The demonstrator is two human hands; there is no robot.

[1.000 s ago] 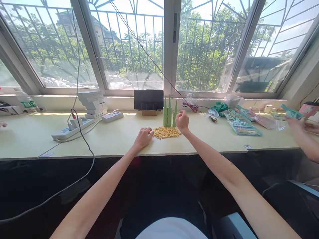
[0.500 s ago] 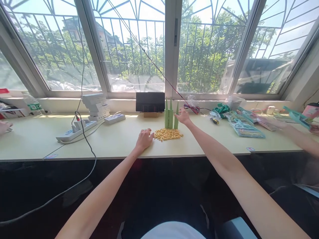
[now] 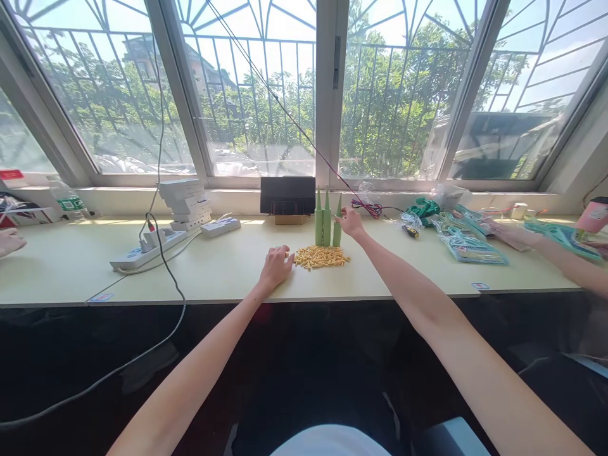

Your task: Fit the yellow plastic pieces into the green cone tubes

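Three slim green tubes with pointed tops stand upright in a row; the left tube and middle tube are close together. Slightly apart stands the right green tube, its upper part between the closed fingertips of my right hand. In front of them lies a loose pile of small yellow pieces, too small to name. My left hand rests on the table at the pile's left edge, thumb and fingers apart and loosely bent. A yellow bit shows by its fingertips.
Behind the tubes a black screen leans on a stand. Left are a power strip, stacked white boxes and a hanging cable. At right lie bagged cords and a co-worker's arm. Another person's hand shows far left.
My right fingertips have closed in on the right green tube's upper part. My left hand keeps its place. The co-worker's teal item on the right has come down to the table.
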